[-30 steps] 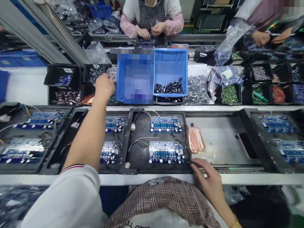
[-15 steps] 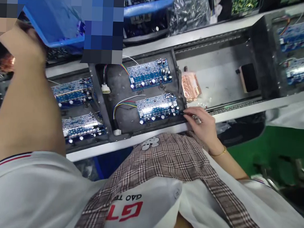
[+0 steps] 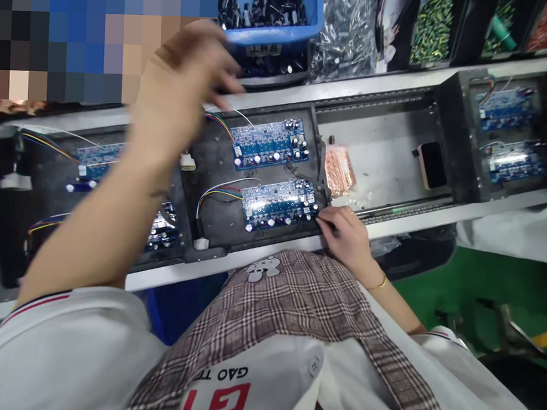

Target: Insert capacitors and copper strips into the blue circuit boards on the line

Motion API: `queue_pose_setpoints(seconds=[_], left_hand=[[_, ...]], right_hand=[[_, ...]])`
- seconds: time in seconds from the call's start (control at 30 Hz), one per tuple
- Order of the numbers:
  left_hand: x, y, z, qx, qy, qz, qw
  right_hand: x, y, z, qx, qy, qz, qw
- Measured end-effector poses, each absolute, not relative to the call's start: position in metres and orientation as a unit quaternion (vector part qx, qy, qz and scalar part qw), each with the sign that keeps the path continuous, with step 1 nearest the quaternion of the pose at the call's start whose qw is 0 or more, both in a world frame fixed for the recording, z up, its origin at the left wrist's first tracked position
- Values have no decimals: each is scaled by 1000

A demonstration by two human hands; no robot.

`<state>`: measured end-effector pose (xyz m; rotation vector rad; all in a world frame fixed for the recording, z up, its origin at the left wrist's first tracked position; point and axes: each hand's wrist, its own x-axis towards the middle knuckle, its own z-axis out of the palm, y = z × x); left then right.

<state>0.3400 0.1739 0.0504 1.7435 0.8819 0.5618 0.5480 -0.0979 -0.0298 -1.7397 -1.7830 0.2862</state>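
Note:
My left hand (image 3: 195,68) is raised above the far rail, left of the blue bin (image 3: 274,34) of dark parts; motion smears its fingers, and anything in them cannot be made out. Two blue circuit boards lie in the middle black tray (image 3: 219,218): a far one (image 3: 270,144) and a near one (image 3: 280,205). Coloured wires run from their left ends. At the near board's right end is my right hand (image 3: 346,240), its thumb and fingers pinched together at the board's corner. What they pinch is too small to tell.
Right of the tray lie copper-coloured parts (image 3: 340,170) and a dark-faced block (image 3: 433,166). More boards sit in trays on the left (image 3: 98,157) and right (image 3: 505,108). Behind the rail are a clear plastic bag (image 3: 344,37) and a bin of green parts (image 3: 432,31).
My left hand has moved right from the far left and come into view. The blue bin that was beside it no longer shows there. My right hand stays by the near board's corner; the view has shifted slightly.

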Motion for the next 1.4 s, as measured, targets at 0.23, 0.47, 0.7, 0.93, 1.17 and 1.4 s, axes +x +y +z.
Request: queue_pose_setpoints(seconds=[0.23,0.47,0.7,0.93,1.17,1.4], left_hand=[[403,90,14,646,288,55,704],[401,96,5,536,271,20,799],[409,115,11,527,314,103,783],[411,151,-10,540,429,292,663],[406,159,-14,527,426,305,669],[406,159,-15,530,416,308,672]], right_hand=[[539,-96,-27,-671,-680,69,287],[554,-55,15,-682,-611,125,382],[570,16,19,-671,-624,133,376],[615,109,-22,-620,-741,127,226],[618,121,-32,-590,-787,85,160],[619,122,-29,-574,-806,72,128]])
